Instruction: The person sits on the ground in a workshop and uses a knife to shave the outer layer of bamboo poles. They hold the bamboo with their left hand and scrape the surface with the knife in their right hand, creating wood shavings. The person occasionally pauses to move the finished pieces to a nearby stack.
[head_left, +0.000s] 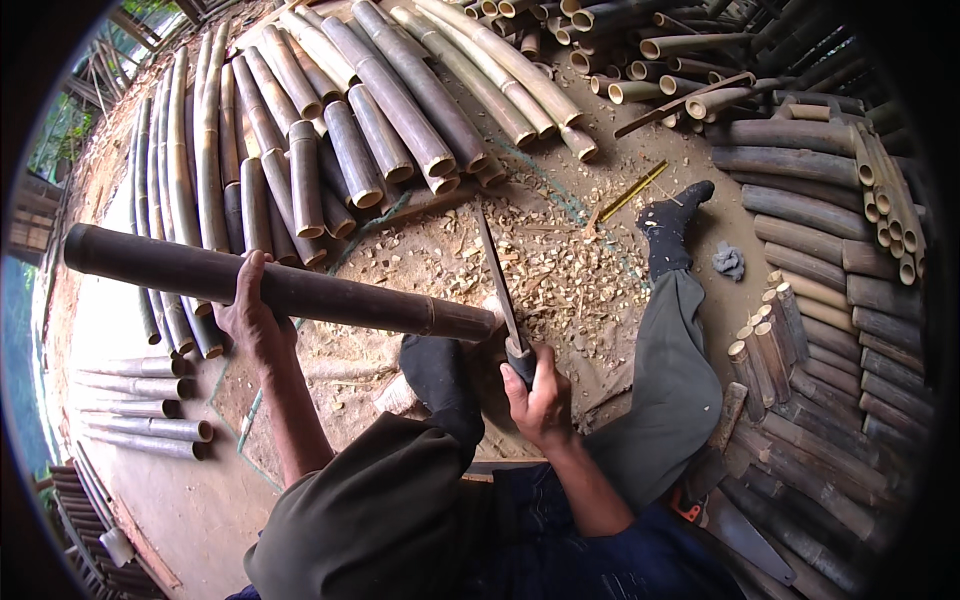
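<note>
A thick dark bamboo pole [345,295] slants across the middle, its far left end higher than its right end. My left hand [255,312] is closed around it from below, left of its middle, with the thumb up along its near side. My right hand [540,400] grips the dark handle of a long, narrow-bladed knife [498,275]. Its blade points away from me and stands beside the pole's right end; whether it touches the pole I cannot tell. A light-coloured block [495,308], mostly hidden, shows behind that end.
Wood chips [560,270] cover the ground between my legs. Long bamboo poles [400,90] lie ahead, with shorter stacked pieces [810,240] at the right. A yellow measuring stick [633,190], a grey crumpled cloth [729,262] and a handsaw [745,535] lie on my right.
</note>
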